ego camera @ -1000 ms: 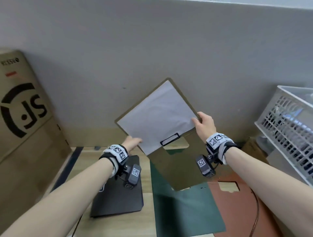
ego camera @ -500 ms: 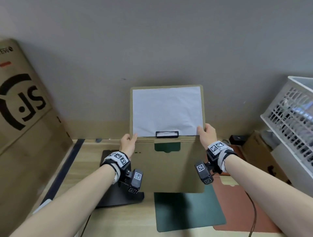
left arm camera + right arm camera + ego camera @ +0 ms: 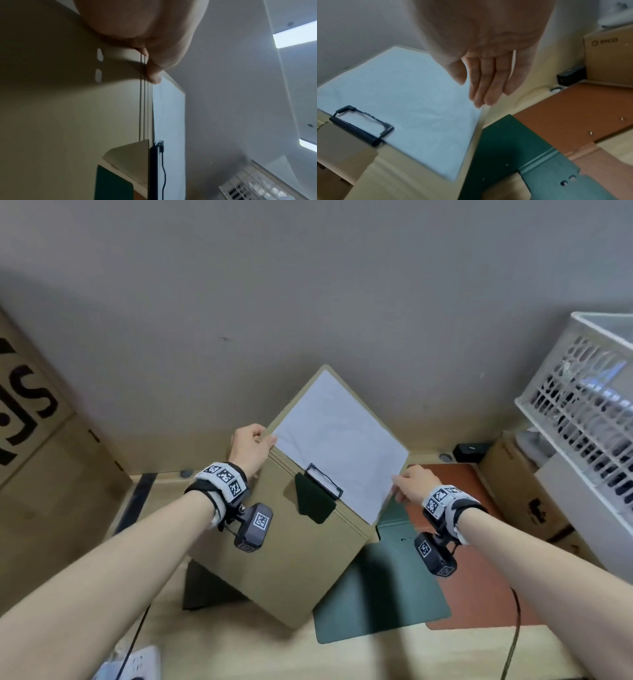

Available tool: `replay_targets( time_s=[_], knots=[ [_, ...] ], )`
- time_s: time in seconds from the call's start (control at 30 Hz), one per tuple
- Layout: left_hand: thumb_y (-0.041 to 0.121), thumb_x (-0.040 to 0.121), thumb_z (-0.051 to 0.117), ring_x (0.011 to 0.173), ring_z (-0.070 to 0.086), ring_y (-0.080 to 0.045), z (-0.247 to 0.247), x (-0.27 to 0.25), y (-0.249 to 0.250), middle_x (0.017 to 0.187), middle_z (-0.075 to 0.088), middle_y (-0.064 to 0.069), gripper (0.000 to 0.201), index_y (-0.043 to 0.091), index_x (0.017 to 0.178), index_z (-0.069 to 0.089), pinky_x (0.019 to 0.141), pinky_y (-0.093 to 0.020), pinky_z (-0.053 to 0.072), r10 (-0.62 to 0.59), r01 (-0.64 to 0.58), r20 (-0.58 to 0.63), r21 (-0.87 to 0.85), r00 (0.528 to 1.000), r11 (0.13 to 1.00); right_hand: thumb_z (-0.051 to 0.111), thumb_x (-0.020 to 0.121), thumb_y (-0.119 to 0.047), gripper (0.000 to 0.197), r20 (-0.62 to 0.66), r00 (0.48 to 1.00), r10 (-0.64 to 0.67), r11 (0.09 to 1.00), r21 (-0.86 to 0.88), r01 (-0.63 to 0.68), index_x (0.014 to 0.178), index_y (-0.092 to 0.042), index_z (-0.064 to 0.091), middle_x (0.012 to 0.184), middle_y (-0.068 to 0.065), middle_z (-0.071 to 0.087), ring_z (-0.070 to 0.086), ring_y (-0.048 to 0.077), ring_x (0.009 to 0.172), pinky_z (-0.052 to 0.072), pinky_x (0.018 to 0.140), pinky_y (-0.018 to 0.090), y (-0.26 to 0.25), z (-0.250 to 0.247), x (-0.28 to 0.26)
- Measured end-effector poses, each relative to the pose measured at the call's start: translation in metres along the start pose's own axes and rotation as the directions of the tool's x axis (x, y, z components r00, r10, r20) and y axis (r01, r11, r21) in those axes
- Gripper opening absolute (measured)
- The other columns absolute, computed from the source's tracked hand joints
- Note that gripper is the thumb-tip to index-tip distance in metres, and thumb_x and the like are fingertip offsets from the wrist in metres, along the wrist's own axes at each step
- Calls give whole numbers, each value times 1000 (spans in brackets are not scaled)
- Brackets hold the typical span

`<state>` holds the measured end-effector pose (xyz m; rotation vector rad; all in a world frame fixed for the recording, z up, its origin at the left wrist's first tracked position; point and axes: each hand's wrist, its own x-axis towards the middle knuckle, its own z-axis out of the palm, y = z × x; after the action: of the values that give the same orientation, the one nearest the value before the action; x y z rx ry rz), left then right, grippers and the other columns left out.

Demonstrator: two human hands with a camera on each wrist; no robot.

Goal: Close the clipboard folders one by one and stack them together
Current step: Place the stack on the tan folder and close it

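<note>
clipboard folder in khaki is up off the desk, open and tilted diagonally, its lower flap hanging near while the half with the white sheet and black clip angles up toward the far wall. left hand pinches the folder's left edge at the fold, thumb on the paper side, which looks like the hinge grip you'd want for swinging one half onto the other. right hand sits at the sheet's right edge with fingers nearly straight and loose; can't tell from the wrist view if it's actually touching the board. under it, on the pale wood desk, lie a dark green folder, a rust-red one to the right and a black one to the left, all waiting their turn i guess. further out: a cardboard box left, a white slotted crate right, a grey wall behind.
</note>
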<state>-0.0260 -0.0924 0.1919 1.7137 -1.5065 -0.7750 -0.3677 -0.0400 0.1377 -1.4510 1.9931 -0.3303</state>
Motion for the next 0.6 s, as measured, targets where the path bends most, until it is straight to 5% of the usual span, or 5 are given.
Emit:
replay_targets(
  time_s=[0.1, 0.2, 0.37, 0.47, 0.6],
  knots=[
    [32, 87, 66, 75, 62, -24, 4, 0, 21, 70, 60, 8, 11, 22, 88, 69, 62, -34, 54, 86, -99, 84, 162, 993, 982, 46, 87, -31, 29, -169, 978, -125, 988, 73, 139, 75, -19, 69, 65, -3, 73, 70, 17, 63, 59, 73, 39, -18, -10, -7],
    [38, 87, 65, 82, 59, -22, 14, 3, 32, 80, 60, 6, 17, 25, 96, 69, 64, -31, 49, 179, -238, 213, 295, 960, 925, 50, 91, -29, 18, -317, 891, -326, 927, 76, 366, 94, -24, 67, 90, -10, 70, 66, 14, 71, 54, 77, 36, -40, -12, -11],
    [40, 83, 66, 77, 54, -23, 41, -1, 31, 67, 53, 11, 16, 27, 77, 59, 65, -29, 35, 230, -406, 441, 360, 867, 840, 56, 90, -29, 35, -401, 742, -538, 823, -58, 566, 124, -27, 52, 129, -11, 46, 59, 9, 68, 50, 73, 30, -61, 10, -13],
    [40, 84, 66, 80, 54, -21, 55, -6, 17, 73, 57, 10, 17, 28, 77, 57, 68, -30, 36, 221, -449, 518, 371, 827, 813, 59, 91, -35, 40, -300, 784, -544, 837, -124, 533, 129, -27, 52, 131, -9, 49, 62, 9, 78, 51, 77, 30, -58, 32, -10],
    [36, 83, 68, 75, 53, -23, 74, -9, -14, 67, 53, 10, 24, 27, 67, 54, 68, -33, 42, 167, -416, 605, 299, 778, 859, 62, 90, -37, 25, -211, 864, -457, 888, -160, 430, 108, -20, 64, 105, -5, 66, 61, 16, 93, 51, 83, 35, -43, 62, -7]
  ],
)
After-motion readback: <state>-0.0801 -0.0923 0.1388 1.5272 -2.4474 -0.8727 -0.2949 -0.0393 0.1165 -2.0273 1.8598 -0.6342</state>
